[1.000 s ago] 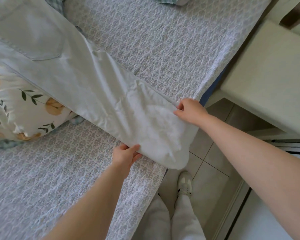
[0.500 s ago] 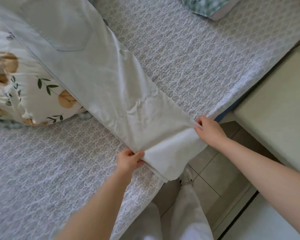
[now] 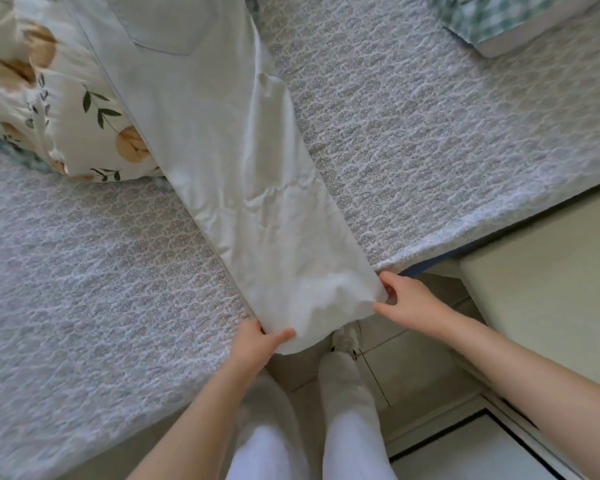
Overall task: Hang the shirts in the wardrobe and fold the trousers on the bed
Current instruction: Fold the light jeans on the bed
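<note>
- Currently, pale trousers lie stretched diagonally across bed.
- Left hand pinches hem's near corner.
- Right hand pinches opposite corner.

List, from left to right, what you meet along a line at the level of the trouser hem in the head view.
Textured bedspread → left hand, pinching the hem → trouser hem → right hand, pinching the hem's other corner → pale furniture top.

Quilted bed, pale trousers, floral pillow on it
</note>
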A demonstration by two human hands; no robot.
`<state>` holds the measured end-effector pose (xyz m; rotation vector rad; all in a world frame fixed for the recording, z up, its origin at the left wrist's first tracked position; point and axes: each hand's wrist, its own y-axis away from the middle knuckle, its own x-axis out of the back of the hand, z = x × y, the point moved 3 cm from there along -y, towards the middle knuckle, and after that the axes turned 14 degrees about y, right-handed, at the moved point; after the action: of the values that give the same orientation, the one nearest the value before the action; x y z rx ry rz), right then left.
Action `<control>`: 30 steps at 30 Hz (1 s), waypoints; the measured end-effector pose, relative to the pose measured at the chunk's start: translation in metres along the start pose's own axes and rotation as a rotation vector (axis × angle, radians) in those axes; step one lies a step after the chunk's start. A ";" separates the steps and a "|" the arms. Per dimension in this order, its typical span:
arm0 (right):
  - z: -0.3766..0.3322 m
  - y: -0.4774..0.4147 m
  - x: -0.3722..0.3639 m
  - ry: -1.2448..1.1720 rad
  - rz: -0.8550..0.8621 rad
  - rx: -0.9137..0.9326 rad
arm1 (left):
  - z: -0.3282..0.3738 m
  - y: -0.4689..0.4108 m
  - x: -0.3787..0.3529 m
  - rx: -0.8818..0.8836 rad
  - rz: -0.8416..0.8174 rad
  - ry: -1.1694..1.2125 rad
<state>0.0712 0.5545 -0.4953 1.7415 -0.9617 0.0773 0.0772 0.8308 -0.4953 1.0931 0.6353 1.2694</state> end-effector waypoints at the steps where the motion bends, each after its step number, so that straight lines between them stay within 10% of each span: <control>1: 0.004 0.000 0.003 0.037 -0.034 0.007 | -0.004 0.004 0.000 0.009 -0.026 -0.001; 24: 0.009 0.004 -0.021 -0.156 0.163 -0.112 | -0.048 0.020 -0.002 -0.230 0.489 0.253; 30: -0.001 0.007 -0.002 -0.121 0.055 -0.062 | -0.050 0.016 -0.005 -0.178 0.331 0.341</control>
<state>0.0657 0.5565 -0.4903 1.6779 -1.0893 -0.0223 0.0260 0.8390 -0.5017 0.8626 0.5941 1.7887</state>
